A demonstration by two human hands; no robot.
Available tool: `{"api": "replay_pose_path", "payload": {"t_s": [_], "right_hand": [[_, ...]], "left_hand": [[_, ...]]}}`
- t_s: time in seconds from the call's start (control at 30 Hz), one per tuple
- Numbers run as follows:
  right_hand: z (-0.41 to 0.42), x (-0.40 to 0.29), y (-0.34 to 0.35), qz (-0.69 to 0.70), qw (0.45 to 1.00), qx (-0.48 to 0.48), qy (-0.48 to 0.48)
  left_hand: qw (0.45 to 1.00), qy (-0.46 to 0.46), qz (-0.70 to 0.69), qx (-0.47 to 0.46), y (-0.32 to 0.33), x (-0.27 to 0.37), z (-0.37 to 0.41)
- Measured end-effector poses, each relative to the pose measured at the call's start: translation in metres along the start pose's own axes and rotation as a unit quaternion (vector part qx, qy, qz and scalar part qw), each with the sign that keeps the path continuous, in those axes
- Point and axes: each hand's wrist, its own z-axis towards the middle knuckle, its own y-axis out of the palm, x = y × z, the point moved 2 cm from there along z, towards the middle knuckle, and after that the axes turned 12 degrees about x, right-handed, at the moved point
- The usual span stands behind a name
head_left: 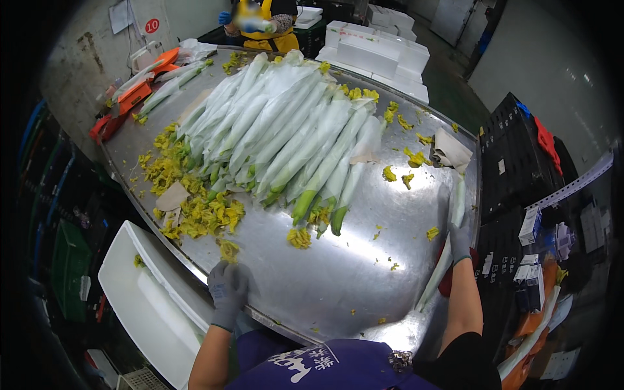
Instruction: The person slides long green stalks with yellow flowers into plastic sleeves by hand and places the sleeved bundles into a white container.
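My gloved left hand is at the near edge of the steel table, just below a yellow blossom; whether its fingers grip anything cannot be seen. At the right, my gloved right hand is around the middle of a long, pale vegetable in a thin plastic sleeve, which lies along the table's right side. A big pile of long green gourds in translucent sleeves covers the back middle, their green ends towards me. Wilted yellow blossoms are heaped at its left.
A white foam box stands left of the table, with a wrapped gourd inside. Orange scales are at the back left. Black crates stack up on the right, white foam boxes behind. Another person stands across the table.
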Motion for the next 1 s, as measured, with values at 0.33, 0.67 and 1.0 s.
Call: {"api": "replay_pose_path", "payload": {"t_s": [0.33,0.67,1.0], "right_hand": [[0.016,-0.032,0.038,-0.498,0.841,0.002,-0.212],[-0.095,-0.137,0.232,0.085,0.947,-0.301,0.074],[-0.069,-0.111,0.239,0.285,0.915,-0.235,0.164]], "left_hand": [[0.999,-0.027,-0.013,0.037,0.005,0.002,-0.003],[0.998,-0.013,-0.029,0.054,0.005,0.000,-0.006],[0.997,-0.008,-0.036,0.073,0.005,0.003,-0.003]]}}
